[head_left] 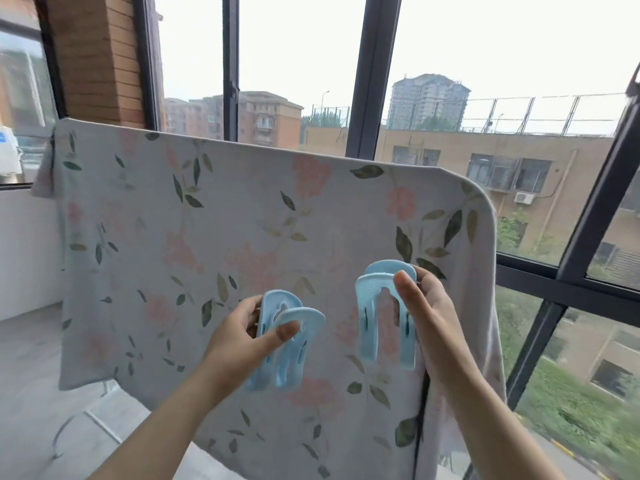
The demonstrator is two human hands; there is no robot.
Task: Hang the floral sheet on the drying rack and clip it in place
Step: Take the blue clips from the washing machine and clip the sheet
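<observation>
The left hand pinches the left clip, the right hand the right clip. The soft, light sheet probably slips; clip its top fold.

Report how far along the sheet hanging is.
Done: the floral sheet hangs draped and spread flat. In hand: the left hand grips one blue clip, and the right hand holds the other clip, both in front of the cloth. Left: neither clip is on the sheet yet; both likely need clamping over its top fold.
</observation>
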